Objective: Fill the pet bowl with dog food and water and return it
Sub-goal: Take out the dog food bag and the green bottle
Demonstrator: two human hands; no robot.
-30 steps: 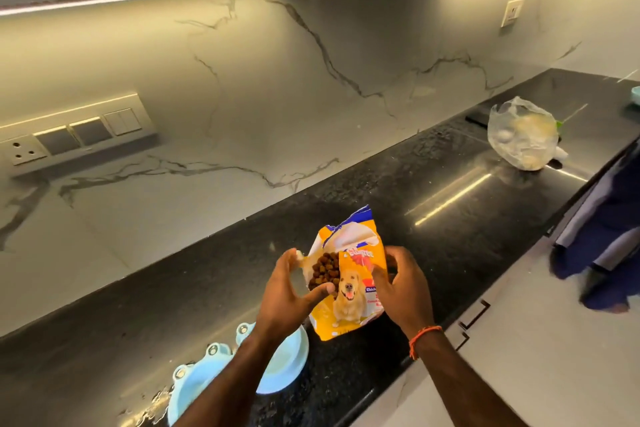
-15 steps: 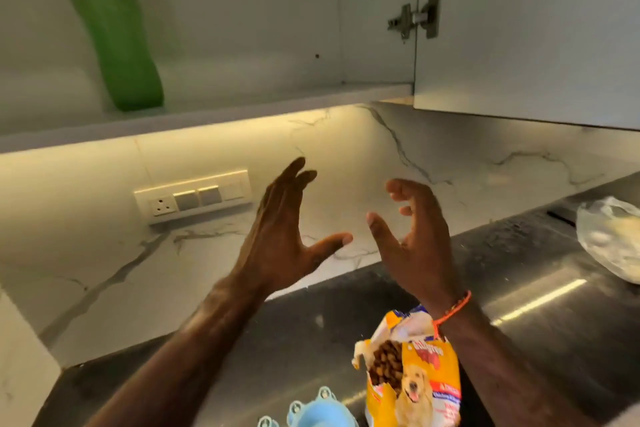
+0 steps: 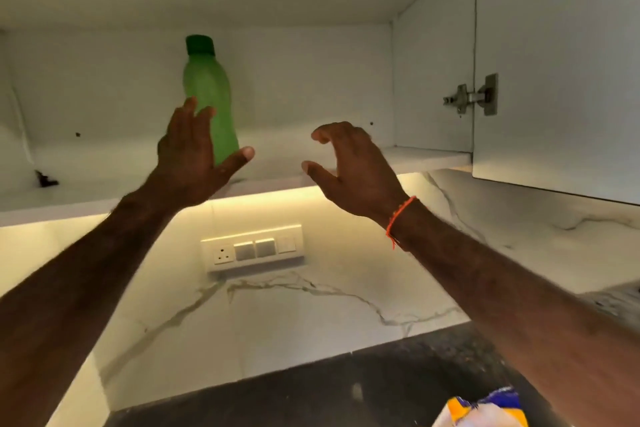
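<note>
— Where was the bottle?
— The green bottle, dark-capped, stood upright on the cupboard shelf. My left hand reached it, grip wide; my right hand hovered beside, loosely curled, holding nothing.

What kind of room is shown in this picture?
Most likely a home kitchen: an open white wall cabinet holding a green plastic bottle, a white marble-patterned backsplash with a switch-and-socket panel, and a dark speckled stone countertop below.
</note>
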